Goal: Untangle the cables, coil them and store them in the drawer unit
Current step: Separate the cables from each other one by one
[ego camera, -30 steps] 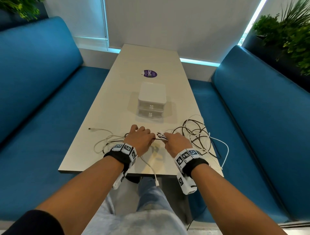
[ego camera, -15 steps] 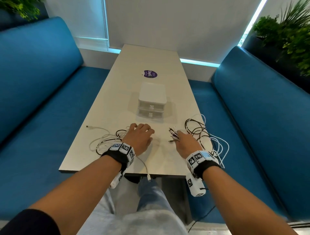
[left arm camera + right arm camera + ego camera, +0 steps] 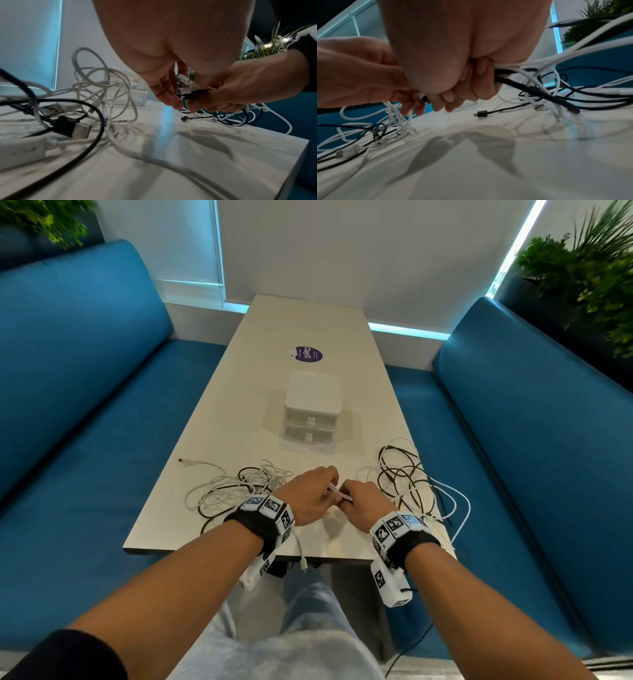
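Note:
White and black cables lie in two tangles on the table (image 3: pixel 239 419): a left tangle (image 3: pixel 233 487) and a right tangle (image 3: pixel 407 477). My right hand (image 3: pixel 344 498) grips a bundle of black and white cables (image 3: pixel 510 77) in a fist, and their plug ends (image 3: pixel 186 90) stick out toward the left. My left hand (image 3: pixel 330 487) meets it above the table's near middle, and its fingertips (image 3: pixel 171 101) pinch at those plugs. The white two-drawer unit (image 3: pixel 311 412) stands shut behind the hands.
A purple sticker (image 3: pixel 308 354) lies beyond the drawer unit. One white cable end (image 3: pixel 303 559) hangs over the near table edge, and a loose black plug (image 3: pixel 481 113) lies by the right tangle. Blue benches (image 3: pixel 85 405) flank the table.
Half a second ago the hands were apart, the left resting on the table. Now both have come together at the near middle and the left fingers are on the plug ends held by the right.

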{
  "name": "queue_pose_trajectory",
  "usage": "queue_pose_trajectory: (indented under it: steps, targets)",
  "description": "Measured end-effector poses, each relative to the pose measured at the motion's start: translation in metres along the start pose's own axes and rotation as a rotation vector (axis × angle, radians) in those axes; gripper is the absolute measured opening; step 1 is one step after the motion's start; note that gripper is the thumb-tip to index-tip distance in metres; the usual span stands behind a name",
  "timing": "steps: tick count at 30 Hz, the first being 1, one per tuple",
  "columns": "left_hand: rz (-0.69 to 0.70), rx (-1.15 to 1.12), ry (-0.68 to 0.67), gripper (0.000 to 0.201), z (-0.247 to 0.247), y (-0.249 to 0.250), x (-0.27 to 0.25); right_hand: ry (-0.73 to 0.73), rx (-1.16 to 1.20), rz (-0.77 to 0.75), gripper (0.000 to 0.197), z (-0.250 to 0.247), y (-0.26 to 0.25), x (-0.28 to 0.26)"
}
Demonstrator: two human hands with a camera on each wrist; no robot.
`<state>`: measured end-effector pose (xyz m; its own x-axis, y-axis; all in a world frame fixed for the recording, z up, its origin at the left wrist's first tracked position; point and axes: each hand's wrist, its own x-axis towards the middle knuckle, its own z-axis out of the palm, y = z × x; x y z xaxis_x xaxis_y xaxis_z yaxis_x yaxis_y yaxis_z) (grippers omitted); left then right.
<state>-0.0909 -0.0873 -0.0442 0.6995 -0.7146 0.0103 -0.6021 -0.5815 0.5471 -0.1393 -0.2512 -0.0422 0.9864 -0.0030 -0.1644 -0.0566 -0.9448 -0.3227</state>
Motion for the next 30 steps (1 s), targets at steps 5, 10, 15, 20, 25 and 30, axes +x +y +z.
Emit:
queue_pose_trajectory:
  steps: [5,10,15,20,25,30]
  targets:
    - [-0.010,0.182,-0.100,0.032,0.002,-0.002,0.003,-0.006,0.087,-0.008,0.026,-0.001,-0.002,0.000]
    - [0.083,0.659,-0.029,0.027,0.001,-0.001,-0.001,-0.070,0.085,-0.042,0.022,0.005,-0.004,0.001]
    - [0.056,0.446,-0.085,0.017,-0.001,-0.004,-0.001,-0.109,0.075,-0.049,0.026,0.005,-0.008,0.004]
    - [0.015,0.204,-0.128,0.016,-0.002,-0.002,0.000,-0.126,0.053,-0.016,0.028,0.005,-0.007,0.007]
    - [0.048,0.311,-0.133,0.035,0.000,0.002,-0.004,-0.136,0.083,0.001,0.019,0.009,-0.013,0.006]
    - [-0.030,0.260,-0.185,0.058,-0.011,0.001,-0.014,-0.149,0.024,0.072,0.028,0.012,-0.012,0.006]
